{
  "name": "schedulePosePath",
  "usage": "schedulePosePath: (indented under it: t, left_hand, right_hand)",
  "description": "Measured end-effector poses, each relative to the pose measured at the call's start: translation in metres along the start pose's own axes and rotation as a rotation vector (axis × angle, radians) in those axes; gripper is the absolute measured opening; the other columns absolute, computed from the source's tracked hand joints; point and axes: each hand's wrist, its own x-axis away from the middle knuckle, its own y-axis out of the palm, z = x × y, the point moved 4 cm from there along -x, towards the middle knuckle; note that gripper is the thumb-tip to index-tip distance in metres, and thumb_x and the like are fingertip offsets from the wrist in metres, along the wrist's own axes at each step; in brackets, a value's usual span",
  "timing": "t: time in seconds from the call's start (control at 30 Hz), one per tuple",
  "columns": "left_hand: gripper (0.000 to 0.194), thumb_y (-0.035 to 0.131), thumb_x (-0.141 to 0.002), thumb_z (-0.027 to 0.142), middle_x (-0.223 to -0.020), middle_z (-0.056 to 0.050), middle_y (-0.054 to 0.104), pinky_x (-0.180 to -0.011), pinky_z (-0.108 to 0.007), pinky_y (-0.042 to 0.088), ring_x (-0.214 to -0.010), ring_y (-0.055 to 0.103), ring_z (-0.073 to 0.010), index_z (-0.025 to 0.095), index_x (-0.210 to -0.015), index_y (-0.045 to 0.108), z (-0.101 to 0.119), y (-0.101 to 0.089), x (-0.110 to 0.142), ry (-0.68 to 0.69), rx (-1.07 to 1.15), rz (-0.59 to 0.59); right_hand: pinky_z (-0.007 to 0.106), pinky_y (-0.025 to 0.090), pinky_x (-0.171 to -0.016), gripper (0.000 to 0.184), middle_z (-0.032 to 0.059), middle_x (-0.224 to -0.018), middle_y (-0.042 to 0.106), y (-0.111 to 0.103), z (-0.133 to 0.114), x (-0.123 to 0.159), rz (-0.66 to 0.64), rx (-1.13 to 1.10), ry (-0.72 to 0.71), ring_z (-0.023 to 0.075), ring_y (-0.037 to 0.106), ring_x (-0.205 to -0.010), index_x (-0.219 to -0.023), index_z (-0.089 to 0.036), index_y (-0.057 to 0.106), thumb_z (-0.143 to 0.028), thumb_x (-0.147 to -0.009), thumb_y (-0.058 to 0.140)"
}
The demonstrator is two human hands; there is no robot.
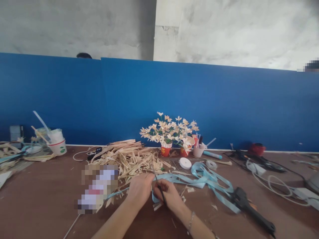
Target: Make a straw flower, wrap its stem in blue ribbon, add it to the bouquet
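My left hand (141, 189) is closed, its fingertips mostly hidden. Light blue ribbon (204, 181) runs to it from the right, and a thin blue strip comes out on its left side, so the ribbon appears pinched there. Close beside it, my right hand (169, 196) is wrapped round a pair of dark-handled scissors (161, 192), blades pointing up and away. A short piece of ribbon hangs between the hands. Just beyond them lies a heap of dry, straw-coloured husk strips (134, 159).
Pale flowers (169, 129) stand in red pots at the back, by a white cup of pens (198, 151). A white ribbon spool (185, 163) lies in front. At right are a black glue gun (249, 209) and cables. A blue partition (199, 96) closes the back.
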Motion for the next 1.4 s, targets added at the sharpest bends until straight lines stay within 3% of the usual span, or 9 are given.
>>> schedulePosePath:
  t: [0.4,0.6,0.7,0.8,1.0,1.17,1.3,1.4]
  left_hand:
    - [0.026,0.036,-0.086,0.02,-0.087,-0.002,0.068,-0.071,-0.023,0.041,-0.085,0.06,-0.0159,0.024,-0.09,0.061,-0.009,0.005,0.0,-0.101,0.064,-0.014]
    - [0.028,0.034,-0.087,0.023,-0.088,-0.002,0.068,-0.072,-0.024,0.042,-0.082,0.061,-0.016,0.024,-0.094,0.061,-0.029,0.0,-0.001,-0.123,0.08,0.124]
    - [0.028,0.035,-0.087,0.02,-0.087,-0.003,0.067,-0.072,-0.025,0.042,-0.082,0.06,-0.0165,0.023,-0.096,0.061,-0.025,-0.002,0.0,-0.043,0.063,0.147]
    - [0.028,0.039,-0.084,0.015,-0.083,-0.003,0.067,-0.068,-0.025,0.041,-0.078,0.059,-0.0168,0.024,-0.1,0.061,-0.009,0.0,0.001,0.09,0.042,0.105]
    - [0.02,0.041,-0.086,0.019,-0.07,-0.002,0.06,-0.059,-0.025,0.035,-0.069,0.051,-0.0143,0.021,-0.088,0.06,0.032,0.007,0.011,0.493,0.066,0.069]
    - [0.014,0.043,-0.087,0.019,-0.069,0.001,0.058,-0.058,-0.026,0.03,-0.07,0.048,-0.0126,0.022,-0.088,0.056,0.057,0.009,0.022,0.688,0.068,0.067]
    - [0.011,0.046,-0.086,0.02,-0.066,0.003,0.056,-0.058,-0.027,0.028,-0.068,0.046,-0.0123,0.024,-0.093,0.053,0.066,0.004,0.029,0.764,0.079,0.094]
    - [0.011,0.047,-0.085,0.022,-0.065,0.003,0.055,-0.058,-0.028,0.028,-0.068,0.045,-0.012,0.024,-0.095,0.052,0.069,-0.002,0.033,0.79,0.063,0.126]
  right_hand:
    - [0.018,0.027,-0.042,0.011,-0.0053,-0.046,0.043,-0.001,-0.013,0.001,0.019,0.052,-0.01,0.0061,0.036,-0.044,-0.053,-0.015,0.05,-0.019,-0.063,0.052]
    - [0.019,0.026,-0.037,0.012,-0.0071,-0.043,0.043,-0.008,-0.01,0.0,0.059,0.149,0.097,0.0072,0.036,-0.036,-0.069,-0.016,0.055,-0.028,-0.067,0.053]
    - [0.021,0.029,-0.042,0.026,-0.0076,-0.044,0.045,-0.025,-0.011,-0.004,0.183,0.371,0.079,0.0114,0.044,-0.041,-0.088,-0.018,0.053,-0.03,-0.066,0.059]
    - [0.023,0.033,-0.051,0.03,-0.0017,-0.055,0.056,-0.041,-0.014,-0.004,0.31,0.716,0.062,0.0162,0.054,-0.055,-0.092,-0.018,0.051,-0.029,-0.066,0.06]
    - [0.03,0.037,-0.073,0.024,0.0142,-0.092,0.063,-0.046,-0.022,-0.001,0.287,1.168,0.058,0.0275,0.054,-0.094,-0.088,-0.015,0.058,-0.022,-0.065,0.057]
    - [0.03,0.037,-0.066,0.035,0.0104,-0.086,0.066,-0.052,-0.012,-0.004,0.209,1.075,0.264,0.0249,0.06,-0.083,-0.099,-0.017,0.056,-0.024,-0.065,0.056]
    - [0.026,0.035,-0.061,0.049,0.0062,-0.081,0.066,-0.062,-0.005,-0.007,0.179,0.942,0.273,0.0214,0.06,-0.076,-0.104,-0.018,0.053,-0.021,-0.057,0.064]
    - [0.024,0.033,-0.057,0.028,0.0009,-0.067,0.062,-0.061,-0.01,-0.008,0.195,0.825,0.173,0.0167,0.055,-0.065,-0.091,-0.019,0.06,-0.021,-0.063,0.06]
